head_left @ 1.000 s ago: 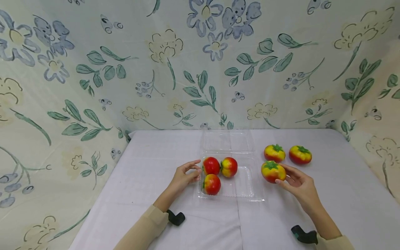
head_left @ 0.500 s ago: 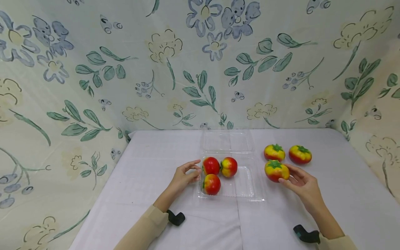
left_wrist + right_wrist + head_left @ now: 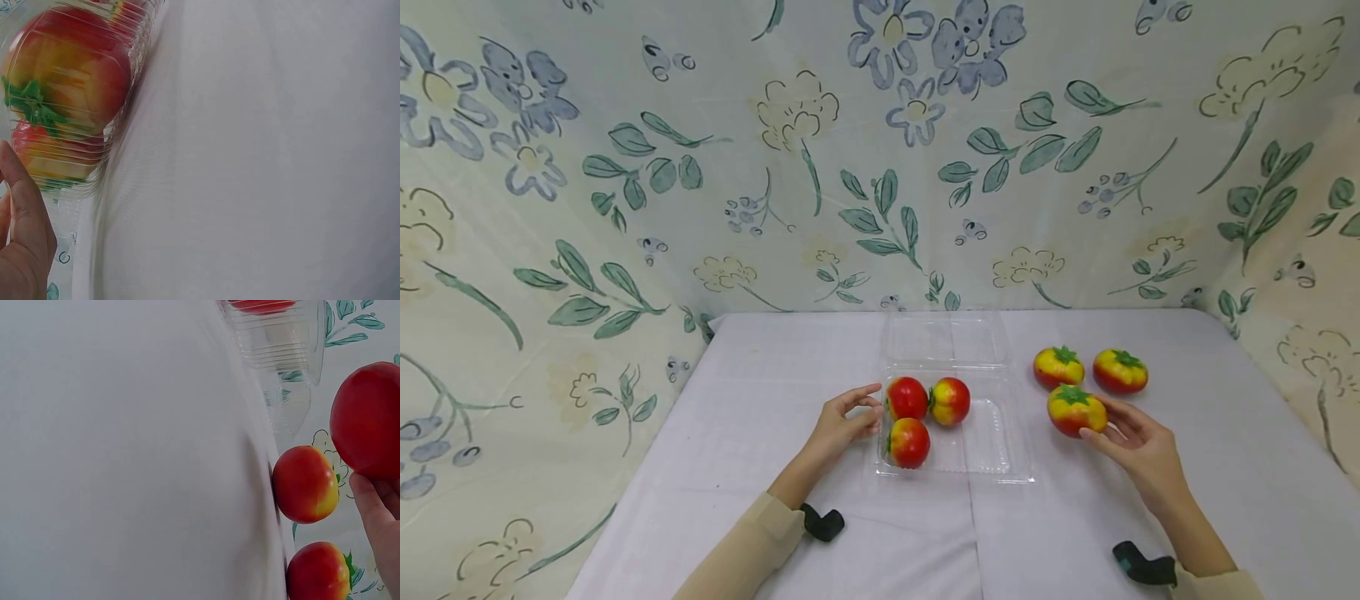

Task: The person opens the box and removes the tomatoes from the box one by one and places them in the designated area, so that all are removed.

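My right hand [image 3: 1142, 450] grips a red-and-yellow persimmon [image 3: 1077, 410] with a green leafy top, thumb in front and fingers at its right side. It is to the right of a clear plastic box [image 3: 988, 437]; in the right wrist view the held persimmon [image 3: 367, 422] appears higher than the two others. At the box's left edge, my left hand [image 3: 841, 423] has its fingertips right at the rim, fingers loosely bent and thumb apart from the index finger. Inside the box's left half are three persimmons [image 3: 908, 443] lying on their sides.
Two more persimmons, one nearer the box [image 3: 1058, 367] and one farther right [image 3: 1121, 372], sit upright behind my right hand. The box's transparent lid [image 3: 947, 337] lies folded back toward the floral curtain [image 3: 880, 167]. White cloth [image 3: 775, 358] covers the table.
My right hand has moved a little to the right, away from the box, with the persimmon in its grip. The left hand and the box have stayed where they were.
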The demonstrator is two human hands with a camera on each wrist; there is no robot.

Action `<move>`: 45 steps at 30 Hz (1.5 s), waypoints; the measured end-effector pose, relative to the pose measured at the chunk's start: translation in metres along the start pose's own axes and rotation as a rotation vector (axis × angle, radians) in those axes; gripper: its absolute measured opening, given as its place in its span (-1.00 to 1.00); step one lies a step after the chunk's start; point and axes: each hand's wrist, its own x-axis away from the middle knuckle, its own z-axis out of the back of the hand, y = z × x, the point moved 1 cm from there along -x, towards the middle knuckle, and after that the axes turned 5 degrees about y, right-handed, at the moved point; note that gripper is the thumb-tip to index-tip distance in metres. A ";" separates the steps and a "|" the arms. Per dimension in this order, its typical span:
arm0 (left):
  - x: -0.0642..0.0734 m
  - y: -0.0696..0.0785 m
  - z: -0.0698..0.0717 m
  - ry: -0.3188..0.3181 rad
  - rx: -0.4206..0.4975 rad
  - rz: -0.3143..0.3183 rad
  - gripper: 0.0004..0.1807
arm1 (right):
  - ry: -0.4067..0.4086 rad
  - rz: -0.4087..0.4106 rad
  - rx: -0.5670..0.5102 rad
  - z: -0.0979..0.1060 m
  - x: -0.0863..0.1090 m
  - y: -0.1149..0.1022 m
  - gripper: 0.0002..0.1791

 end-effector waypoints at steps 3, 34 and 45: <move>0.000 0.000 0.000 0.001 0.001 0.002 -0.50 | 0.012 -0.001 0.011 0.002 -0.001 0.002 -0.33; 0.000 0.001 -0.001 -0.006 0.026 0.001 -0.51 | 0.169 -0.131 -0.279 0.034 -0.003 0.018 -0.45; 0.000 0.001 -0.001 -0.018 0.018 -0.025 -0.50 | 0.249 -0.199 -0.183 0.043 -0.003 0.024 -0.41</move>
